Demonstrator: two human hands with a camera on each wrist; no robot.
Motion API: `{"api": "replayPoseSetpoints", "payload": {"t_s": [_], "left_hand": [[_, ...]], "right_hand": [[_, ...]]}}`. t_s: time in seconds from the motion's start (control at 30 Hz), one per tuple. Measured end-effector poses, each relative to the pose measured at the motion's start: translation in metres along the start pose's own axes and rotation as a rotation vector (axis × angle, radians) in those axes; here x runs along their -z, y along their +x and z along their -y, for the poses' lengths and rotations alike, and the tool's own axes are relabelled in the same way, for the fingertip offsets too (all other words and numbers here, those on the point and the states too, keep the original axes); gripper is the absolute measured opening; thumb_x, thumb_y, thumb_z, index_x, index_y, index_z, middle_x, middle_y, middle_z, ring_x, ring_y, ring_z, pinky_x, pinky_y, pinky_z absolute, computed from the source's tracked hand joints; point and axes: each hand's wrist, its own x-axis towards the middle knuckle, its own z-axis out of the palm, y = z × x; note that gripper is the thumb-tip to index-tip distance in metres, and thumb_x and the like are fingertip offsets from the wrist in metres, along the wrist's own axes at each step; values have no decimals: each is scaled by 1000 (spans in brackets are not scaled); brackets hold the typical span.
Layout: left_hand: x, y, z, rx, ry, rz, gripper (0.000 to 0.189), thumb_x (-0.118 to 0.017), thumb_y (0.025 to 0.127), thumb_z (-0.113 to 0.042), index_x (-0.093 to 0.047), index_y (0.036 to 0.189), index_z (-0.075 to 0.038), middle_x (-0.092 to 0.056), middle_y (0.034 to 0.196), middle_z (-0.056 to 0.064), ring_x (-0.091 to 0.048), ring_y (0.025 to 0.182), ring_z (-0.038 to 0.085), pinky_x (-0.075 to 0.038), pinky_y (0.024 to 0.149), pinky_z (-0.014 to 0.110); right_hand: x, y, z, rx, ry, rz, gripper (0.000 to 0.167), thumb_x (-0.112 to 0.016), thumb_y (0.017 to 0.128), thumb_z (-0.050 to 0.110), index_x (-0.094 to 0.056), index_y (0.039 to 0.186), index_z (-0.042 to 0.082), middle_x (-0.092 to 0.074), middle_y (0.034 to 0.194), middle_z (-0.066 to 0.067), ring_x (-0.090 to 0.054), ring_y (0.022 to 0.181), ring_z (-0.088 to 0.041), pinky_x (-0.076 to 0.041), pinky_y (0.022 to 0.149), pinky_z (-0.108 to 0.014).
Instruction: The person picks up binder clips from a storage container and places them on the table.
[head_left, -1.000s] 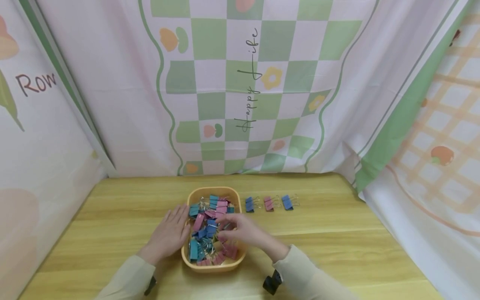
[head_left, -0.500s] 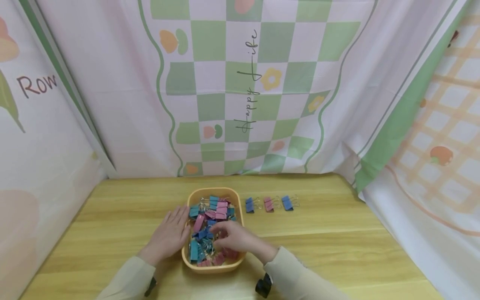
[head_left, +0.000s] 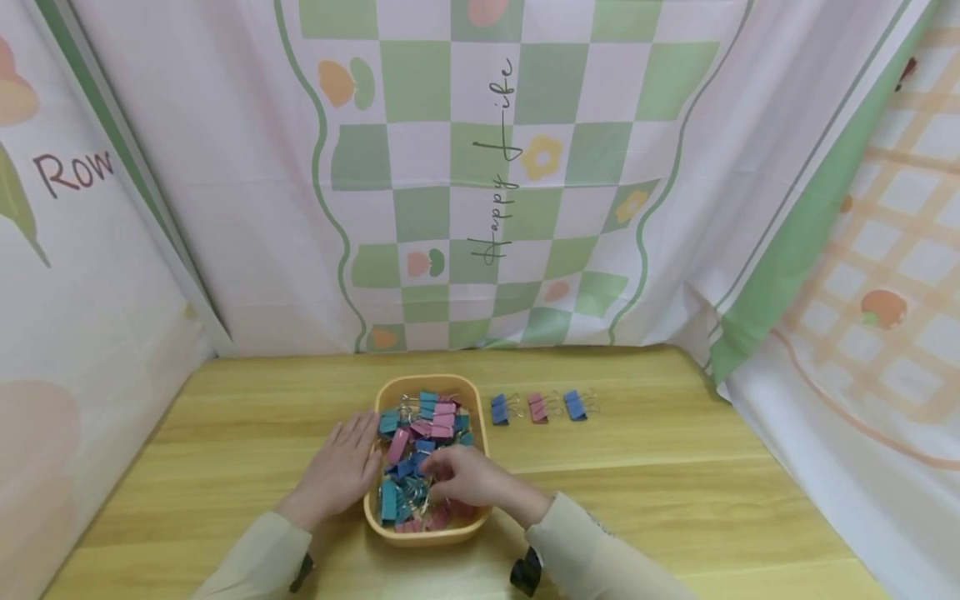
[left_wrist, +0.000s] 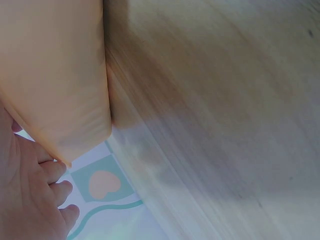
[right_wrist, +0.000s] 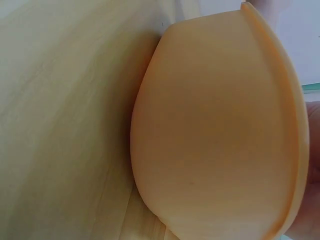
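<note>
A pale orange plastic basket [head_left: 427,540] holds a heap of binder clips, among them pink clips [head_left: 444,421], a teal clip [head_left: 388,500] and blue ones. Flat along the basket's left rim lies my left hand [head_left: 337,467], fingers straight. The left wrist view shows its fingertips at the rim, beside the basket wall [left_wrist: 55,75]. My right hand [head_left: 476,479] reaches over the right rim, its bent fingers and thumb down among the clips. Whether it pinches one I cannot tell. In the right wrist view the basket's outer wall [right_wrist: 215,125] hides most of that hand.
To the right of the basket, a blue binder clip [head_left: 500,410], a pink one [head_left: 538,408] and another blue one [head_left: 575,406] lie in a row on the wooden table [head_left: 660,483]. A printed curtain [head_left: 487,208] hangs behind the table's back edge.
My right hand has shifted slightly left and down into the heap, and its fingers sit lower among the clips. The left hand and the row of clips stay put.
</note>
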Motion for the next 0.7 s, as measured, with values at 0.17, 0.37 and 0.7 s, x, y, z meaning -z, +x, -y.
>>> {"api": "replayPoseSetpoints", "payload": {"t_s": [0.17, 0.37, 0.7], "left_hand": [[-1, 0, 0, 5, 0, 5, 57, -37, 98, -28, -22, 142, 6, -20, 147, 22, -18, 134, 37, -12, 109, 49], [0, 0, -1, 7, -1, 6, 57, -37, 99, -28, -22, 142, 6, -20, 147, 21, -16, 134, 37, -12, 109, 49], [1, -1, -1, 6, -1, 0, 57, -38, 98, -27, -23, 142, 6, -21, 147, 22, -17, 134, 37, -13, 109, 49]], "right_hand": [[1, 0, -2, 53, -8, -45, 26, -69, 80, 10, -66, 105, 6, -65, 97, 1, -58, 84, -7, -48, 74, -22], [8, -2, -5, 102, 30, -108, 22, -67, 83, 9, -66, 105, 3, -65, 97, -2, -58, 83, -8, -49, 73, -22], [26, -7, -4, 130, 164, -197, 21, -65, 85, 9, -65, 103, -2, -65, 93, -7, -60, 83, -18, -52, 69, -25]]}}
